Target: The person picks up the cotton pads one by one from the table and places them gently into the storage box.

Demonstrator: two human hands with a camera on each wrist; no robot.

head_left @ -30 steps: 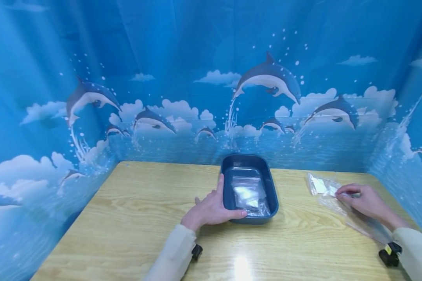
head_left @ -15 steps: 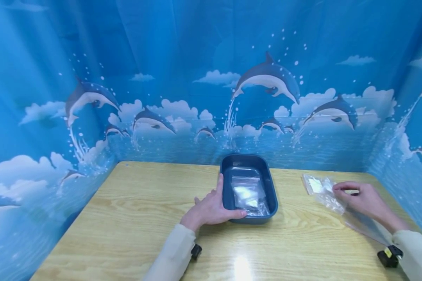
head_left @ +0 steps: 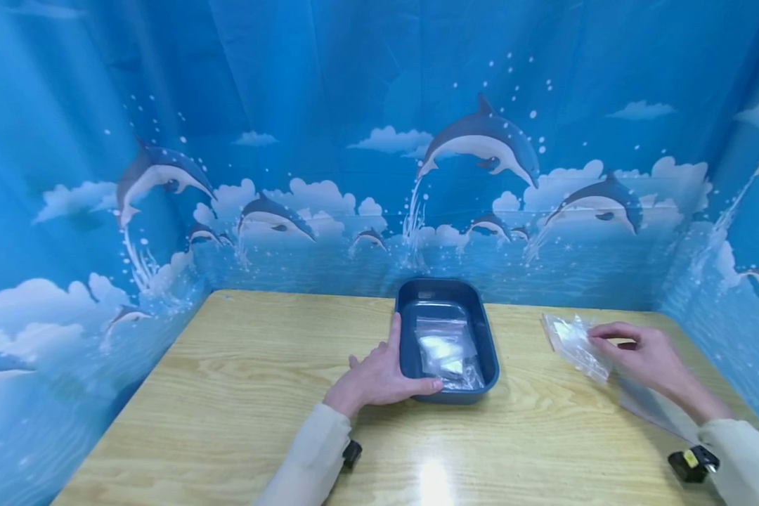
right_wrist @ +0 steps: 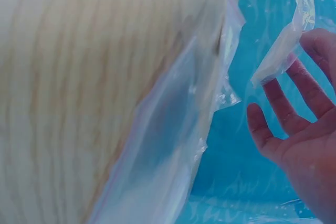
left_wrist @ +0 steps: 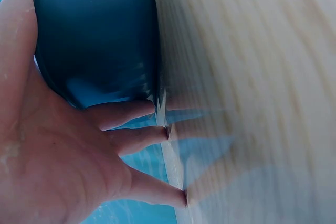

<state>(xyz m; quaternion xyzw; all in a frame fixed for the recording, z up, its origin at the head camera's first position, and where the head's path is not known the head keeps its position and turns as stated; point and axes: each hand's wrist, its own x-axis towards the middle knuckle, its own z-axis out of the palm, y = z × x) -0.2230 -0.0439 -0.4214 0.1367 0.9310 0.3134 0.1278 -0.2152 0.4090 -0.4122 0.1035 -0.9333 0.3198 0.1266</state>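
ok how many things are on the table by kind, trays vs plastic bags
dark blue tray: 1
clear plastic bags: 3 that can be told apart: one in the tray, one pinched by the right hand, one flat on the table
total: 4

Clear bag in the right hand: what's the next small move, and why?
Probably lift the clear bag clear of the table and carry it toward the blue tray. The right hand pinches it at one end. The left hand holds the tray's near-left corner, and a similar bag lies inside, so the tray looks ready for another.
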